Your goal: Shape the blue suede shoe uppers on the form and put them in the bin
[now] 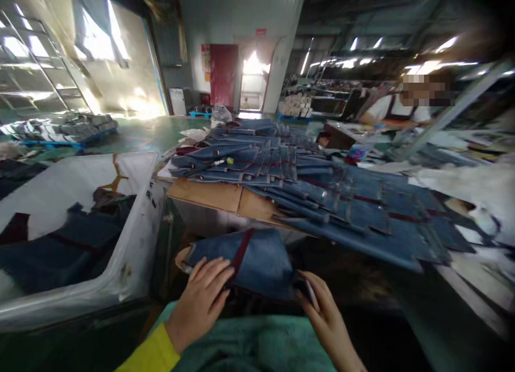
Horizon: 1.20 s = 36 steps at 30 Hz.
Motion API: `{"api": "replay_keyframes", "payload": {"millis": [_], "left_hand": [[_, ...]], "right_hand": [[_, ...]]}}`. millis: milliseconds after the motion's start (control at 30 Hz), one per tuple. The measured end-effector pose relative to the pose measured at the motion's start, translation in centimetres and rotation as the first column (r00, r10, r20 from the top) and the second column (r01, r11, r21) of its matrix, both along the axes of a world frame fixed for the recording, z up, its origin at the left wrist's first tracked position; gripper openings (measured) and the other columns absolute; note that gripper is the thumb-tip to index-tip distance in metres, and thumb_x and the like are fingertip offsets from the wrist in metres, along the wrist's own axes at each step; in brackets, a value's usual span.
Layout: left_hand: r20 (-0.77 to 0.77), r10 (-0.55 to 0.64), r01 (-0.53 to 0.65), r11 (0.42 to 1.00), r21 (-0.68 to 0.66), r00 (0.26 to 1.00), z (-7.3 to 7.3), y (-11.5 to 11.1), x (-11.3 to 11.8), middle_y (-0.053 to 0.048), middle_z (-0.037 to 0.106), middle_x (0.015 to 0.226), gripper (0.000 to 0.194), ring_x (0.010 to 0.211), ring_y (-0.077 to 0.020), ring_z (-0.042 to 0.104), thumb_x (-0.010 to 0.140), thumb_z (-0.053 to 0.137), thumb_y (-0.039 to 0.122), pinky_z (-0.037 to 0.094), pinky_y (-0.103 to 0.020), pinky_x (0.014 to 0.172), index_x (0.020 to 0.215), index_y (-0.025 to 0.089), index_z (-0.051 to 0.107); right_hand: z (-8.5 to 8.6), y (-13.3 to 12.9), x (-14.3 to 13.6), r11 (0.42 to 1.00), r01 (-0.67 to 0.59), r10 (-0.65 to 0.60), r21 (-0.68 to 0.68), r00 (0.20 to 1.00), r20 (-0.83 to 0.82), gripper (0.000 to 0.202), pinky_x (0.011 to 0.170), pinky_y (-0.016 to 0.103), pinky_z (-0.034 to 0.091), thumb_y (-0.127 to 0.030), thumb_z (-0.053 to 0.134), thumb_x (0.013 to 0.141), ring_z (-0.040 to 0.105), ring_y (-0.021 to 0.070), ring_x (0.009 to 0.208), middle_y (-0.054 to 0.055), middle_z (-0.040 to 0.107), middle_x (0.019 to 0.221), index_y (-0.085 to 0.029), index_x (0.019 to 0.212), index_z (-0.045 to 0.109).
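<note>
A blue denim piece (263,259) with a dark red stripe lies across my lap, below the table's front edge. My left hand (205,291) rests on its left part, the fingers stretched over the cloth beside the stripe. At the piece's right end, my right hand (319,305) is closed around a small dark object with a pale edge, too blurred to name. It touches the denim's right edge or lies just beside it. A green cloth (257,342) covers my lap beneath both hands.
Overlapping denim pieces (362,211) cover the table, whose brown cardboard edge (205,194) faces me. At left stands a white bin (137,227) with denim pieces inside. A co-worker (396,109) is behind the table at right. Wrapped bundles (60,128) lie on a blue pallet far left.
</note>
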<state>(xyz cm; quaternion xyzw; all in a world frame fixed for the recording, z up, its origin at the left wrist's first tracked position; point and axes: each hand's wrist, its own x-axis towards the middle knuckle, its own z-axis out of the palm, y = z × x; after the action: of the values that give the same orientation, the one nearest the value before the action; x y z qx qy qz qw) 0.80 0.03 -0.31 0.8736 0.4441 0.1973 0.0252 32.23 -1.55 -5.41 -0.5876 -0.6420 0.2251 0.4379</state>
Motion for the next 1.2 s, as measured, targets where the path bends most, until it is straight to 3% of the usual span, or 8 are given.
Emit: {"api": "replay_keyframes", "payload": {"millis": [300,433,600,767,867,967,1067,1200], "left_hand": [[0.128,0.039,-0.042,0.999,0.018,0.991,0.5,2.4,4.8,-0.002,0.056,0.127,0.042,0.119,-0.0178,0.046,0.091,0.034,0.010,0.017,-0.046,0.111,0.128,0.024,0.048],[0.140,0.063,-0.064,0.998,0.003,0.988,1.2,3.5,6.1,-0.005,0.054,0.129,0.043,0.119,-0.0192,0.046,0.091,0.035,0.012,0.020,-0.048,0.110,0.133,0.022,0.042],[0.176,-0.045,0.061,0.994,-0.086,0.983,1.4,2.6,5.8,-0.003,0.062,0.116,0.040,0.106,-0.0180,0.054,0.089,0.036,0.009,0.034,-0.043,0.101,0.125,0.023,0.048],[0.293,-0.032,0.028,0.999,0.019,0.955,1.8,2.8,4.8,-0.003,0.065,0.109,0.032,0.100,-0.0176,0.056,0.090,0.036,0.008,0.041,-0.038,0.093,0.113,0.020,0.055],[0.333,-0.007,-0.027,0.995,0.099,0.943,2.4,4.2,4.5,-0.004,0.065,0.108,0.030,0.101,-0.0170,0.056,0.090,0.038,0.010,0.042,-0.035,0.092,0.112,0.020,0.055],[0.336,0.049,-0.091,0.990,0.109,0.941,2.7,5.6,4.2,-0.004,0.065,0.109,0.030,0.102,-0.0168,0.056,0.090,0.038,0.010,0.043,-0.034,0.092,0.112,0.020,0.056],[0.228,0.108,-0.122,0.991,0.051,0.968,2.2,6.3,4.4,-0.005,0.063,0.114,0.034,0.105,-0.0186,0.055,0.089,0.038,0.011,0.042,-0.037,0.093,0.118,0.020,0.054],[0.057,0.093,-0.089,0.994,-0.070,0.994,0.4,6.0,5.1,-0.005,0.056,0.126,0.044,0.113,-0.0203,0.051,0.088,0.040,0.009,0.040,-0.038,0.095,0.130,0.021,0.045]], "right_hand": [[4.4,7.0,0.1,0.993,0.081,-0.094,0.084,0.981,0.170,0.022,0.084,0.030,0.044,-0.027,0.049,0.080,0.058,0.0187,0.093,0.007,0.061,0.099,-0.020,0.095,0.063],[5.4,10.3,0.0,0.992,0.106,-0.080,-0.071,0.952,0.296,0.024,0.078,0.031,0.044,-0.022,0.048,0.077,0.059,0.0199,0.085,0.007,0.064,0.092,-0.018,0.093,0.065],[5.7,8.5,0.5,0.986,-0.046,0.096,-0.158,0.939,0.331,0.018,0.066,0.027,0.043,-0.022,0.047,0.078,0.057,0.0165,0.071,0.002,0.061,0.074,-0.019,0.082,0.064],[7.4,5.6,0.4,0.995,-0.069,0.047,0.076,0.963,0.265,0.017,0.074,0.028,0.043,-0.025,0.047,0.084,0.055,0.0171,0.082,0.005,0.060,0.086,-0.019,0.090,0.062],[9.6,6.8,-0.7,0.982,-0.054,0.008,0.182,0.969,0.245,0.017,0.079,0.028,0.042,-0.022,0.047,0.083,0.055,0.0176,0.088,0.006,0.061,0.093,-0.020,0.092,0.061],[11.1,9.7,-1.7,0.989,-0.053,0.016,0.140,0.967,0.254,0.015,0.077,0.027,0.041,-0.021,0.049,0.080,0.055,0.0174,0.085,0.006,0.061,0.088,-0.019,0.086,0.062],[10.1,12.4,-1.7,0.998,0.022,-0.011,-0.057,0.983,0.182,0.010,0.069,0.025,0.040,-0.022,0.053,0.072,0.054,0.0157,0.073,0.003,0.061,0.075,-0.019,0.071,0.062],[5.4,12.6,-0.8,0.967,0.073,-0.056,-0.246,0.996,0.075,0.009,0.058,0.024,0.040,-0.020,0.055,0.062,0.054,0.0152,0.058,0.000,0.058,0.056,-0.018,0.059,0.063]]}}
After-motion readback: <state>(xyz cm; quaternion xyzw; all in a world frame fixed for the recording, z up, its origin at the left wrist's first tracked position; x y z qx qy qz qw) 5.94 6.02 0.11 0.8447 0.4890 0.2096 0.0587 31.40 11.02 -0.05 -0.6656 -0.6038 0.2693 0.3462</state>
